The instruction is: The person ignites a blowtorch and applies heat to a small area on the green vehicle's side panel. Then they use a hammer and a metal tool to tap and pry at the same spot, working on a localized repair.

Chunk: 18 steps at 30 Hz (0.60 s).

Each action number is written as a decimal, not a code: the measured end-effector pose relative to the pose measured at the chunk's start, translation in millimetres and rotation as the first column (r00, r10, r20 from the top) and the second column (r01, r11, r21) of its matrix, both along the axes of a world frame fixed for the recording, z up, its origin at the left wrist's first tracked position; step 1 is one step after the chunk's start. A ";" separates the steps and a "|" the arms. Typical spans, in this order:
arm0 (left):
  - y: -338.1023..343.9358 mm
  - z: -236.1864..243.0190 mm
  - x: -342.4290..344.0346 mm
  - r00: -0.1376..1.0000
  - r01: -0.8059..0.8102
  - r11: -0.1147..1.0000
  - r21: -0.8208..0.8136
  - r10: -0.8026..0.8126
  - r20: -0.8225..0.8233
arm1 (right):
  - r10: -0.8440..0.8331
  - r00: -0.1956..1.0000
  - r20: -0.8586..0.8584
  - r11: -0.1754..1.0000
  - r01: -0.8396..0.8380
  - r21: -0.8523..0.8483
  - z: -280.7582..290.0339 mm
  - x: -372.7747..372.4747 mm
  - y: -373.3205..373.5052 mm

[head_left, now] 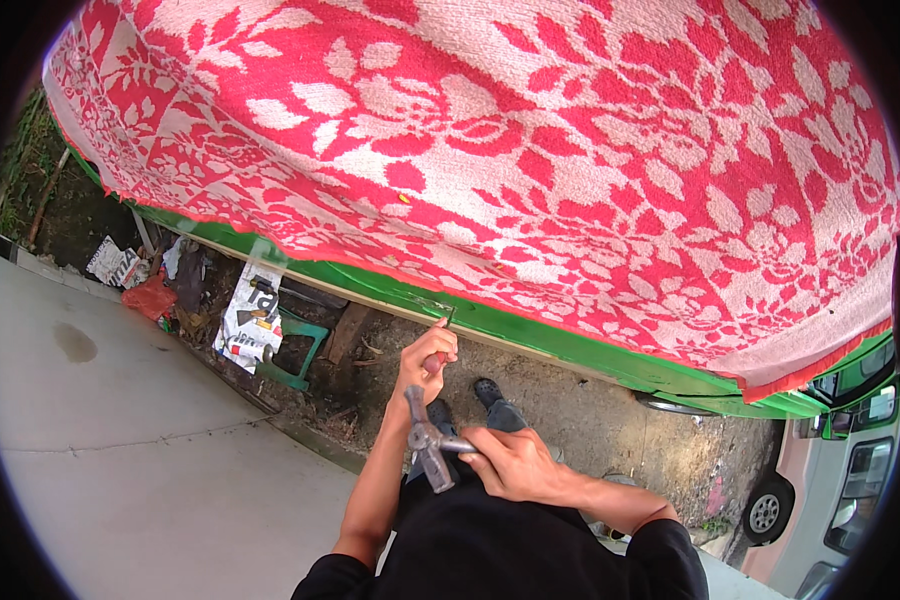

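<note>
My left hand is closed around a thin metal-shafted tool with a reddish handle. Whether it is a chisel or a screwdriver I cannot tell. Its shaft points up at the green panel edge, close to a scraped, bare patch. Lower and to the right, my right hand grips a hammer by its metal handle. The worn grey hammer head is in front of my left forearm, below the left hand.
A red and white floral cloth drapes over the green body. Below lie rough concrete ground, a green plastic frame, a printed white sack and a red bag. A parked vehicle stands at the right.
</note>
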<state>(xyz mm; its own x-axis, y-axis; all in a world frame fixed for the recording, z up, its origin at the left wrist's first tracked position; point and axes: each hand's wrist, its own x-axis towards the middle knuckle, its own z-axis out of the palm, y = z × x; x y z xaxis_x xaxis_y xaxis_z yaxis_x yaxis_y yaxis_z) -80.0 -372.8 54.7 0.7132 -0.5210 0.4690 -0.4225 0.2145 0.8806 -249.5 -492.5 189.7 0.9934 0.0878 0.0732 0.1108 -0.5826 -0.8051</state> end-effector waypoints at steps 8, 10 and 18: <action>-4.3 -12.0 -0.5 0.999 -0.045 0.999 0.023 0.046 -0.017 | -0.054 0.992 -0.114 0.997 0.047 -0.065 -2.0 0.4 0.2; -1.2 -8.1 -2.3 1.000 -0.022 0.999 0.024 0.022 -0.020 | -0.039 0.995 -0.090 0.999 0.038 -0.011 5.2 3.9 2.4; -2.8 4.4 -0.3 1.000 -0.018 1.000 0.000 0.018 -0.014 | -0.035 0.993 -0.116 0.999 0.036 0.004 1.8 4.3 7.6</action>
<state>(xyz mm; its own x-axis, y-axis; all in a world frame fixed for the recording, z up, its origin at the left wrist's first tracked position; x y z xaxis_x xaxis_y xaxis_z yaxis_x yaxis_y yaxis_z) -80.3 -375.6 59.1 0.7286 -0.5083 0.4591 -0.4142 0.2069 0.8863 -245.2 -484.9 191.5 0.9977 0.0525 -0.0424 -0.0041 -0.5797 -0.8148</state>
